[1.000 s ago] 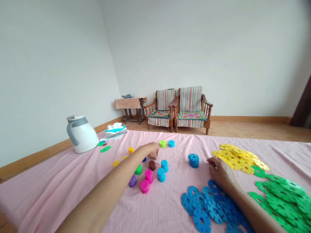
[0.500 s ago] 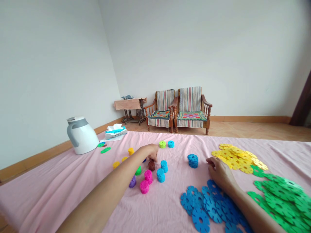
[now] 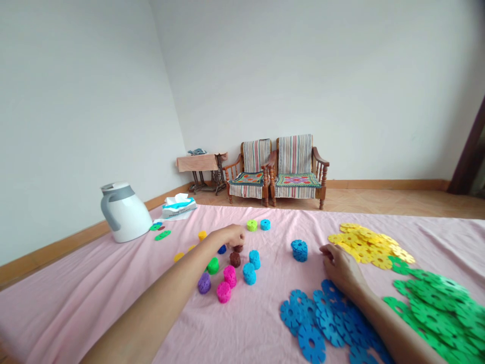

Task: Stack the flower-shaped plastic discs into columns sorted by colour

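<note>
Left grip (image 3: 235, 235) pinching brown piece (image 3: 238, 248) | 2 pink stacks (image 3: 229, 275) near

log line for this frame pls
left hand pinches brown piece by brown stack | right hand rests by blue discs

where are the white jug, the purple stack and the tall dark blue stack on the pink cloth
white jug (image 3: 129, 222), head view, on its rounded body
purple stack (image 3: 203, 283), head view, on its top face
dark blue stack (image 3: 299, 251), head view, on its side
</note>
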Available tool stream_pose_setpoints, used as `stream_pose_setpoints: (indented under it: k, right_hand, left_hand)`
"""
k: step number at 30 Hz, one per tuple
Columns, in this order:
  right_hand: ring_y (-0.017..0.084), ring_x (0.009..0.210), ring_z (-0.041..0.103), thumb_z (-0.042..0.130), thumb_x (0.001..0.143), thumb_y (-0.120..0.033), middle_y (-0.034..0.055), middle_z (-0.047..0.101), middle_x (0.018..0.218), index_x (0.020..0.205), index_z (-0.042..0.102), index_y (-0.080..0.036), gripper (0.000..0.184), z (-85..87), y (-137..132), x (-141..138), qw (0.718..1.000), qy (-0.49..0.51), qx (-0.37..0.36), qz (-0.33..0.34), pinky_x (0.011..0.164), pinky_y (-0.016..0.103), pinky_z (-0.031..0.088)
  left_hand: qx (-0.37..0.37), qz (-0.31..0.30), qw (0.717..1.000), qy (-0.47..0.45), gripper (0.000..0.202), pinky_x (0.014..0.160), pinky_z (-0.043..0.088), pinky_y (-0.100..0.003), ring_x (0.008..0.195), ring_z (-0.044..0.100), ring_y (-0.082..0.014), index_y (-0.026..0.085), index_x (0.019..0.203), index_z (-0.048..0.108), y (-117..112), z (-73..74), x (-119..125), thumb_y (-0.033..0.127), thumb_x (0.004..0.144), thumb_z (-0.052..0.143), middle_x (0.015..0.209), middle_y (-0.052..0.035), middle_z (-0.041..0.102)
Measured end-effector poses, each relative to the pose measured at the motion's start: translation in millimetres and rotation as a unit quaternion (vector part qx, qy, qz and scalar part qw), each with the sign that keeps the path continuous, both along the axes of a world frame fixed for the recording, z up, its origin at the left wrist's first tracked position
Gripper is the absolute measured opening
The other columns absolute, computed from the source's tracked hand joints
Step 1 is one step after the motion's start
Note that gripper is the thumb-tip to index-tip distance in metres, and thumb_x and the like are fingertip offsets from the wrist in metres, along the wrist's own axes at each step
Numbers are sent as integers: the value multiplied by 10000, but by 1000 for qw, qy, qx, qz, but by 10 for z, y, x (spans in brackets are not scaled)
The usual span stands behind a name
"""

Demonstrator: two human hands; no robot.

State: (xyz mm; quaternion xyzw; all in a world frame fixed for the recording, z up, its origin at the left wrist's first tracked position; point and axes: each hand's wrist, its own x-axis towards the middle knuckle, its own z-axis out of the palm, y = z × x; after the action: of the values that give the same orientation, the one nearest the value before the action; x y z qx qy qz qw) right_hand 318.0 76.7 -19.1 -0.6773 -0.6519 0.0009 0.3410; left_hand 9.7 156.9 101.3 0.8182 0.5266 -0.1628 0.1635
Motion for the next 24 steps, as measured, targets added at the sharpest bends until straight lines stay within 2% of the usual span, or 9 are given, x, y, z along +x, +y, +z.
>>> stream_pose_setpoints:
  k: [13, 24]
  right_hand:
    - [190, 824, 612, 409, 746, -140, 77, 639, 875, 911, 626, -152, 273, -40, 11, 16, 1000, 3, 2, -1, 741, 286, 453]
    - [181, 824, 613, 438, 728, -148, 66, 641, 875, 909, 639, -164, 271, -52, 71, 63, 1000, 6, -14, 4, 739, 273, 454]
  left_hand:
    - [23, -9, 1000, 10, 262, 769, 510, -370, 904, 586, -183, 146, 1086, 552, -122, 77, -19, 318, 892, 518, 1075, -64, 578]
    - [83, 13, 993, 82, 257, 794, 497, -377, 907, 592, -183, 148, 1030, 581, -105, 56, 44, 346, 870, 550, 1029, -57, 604]
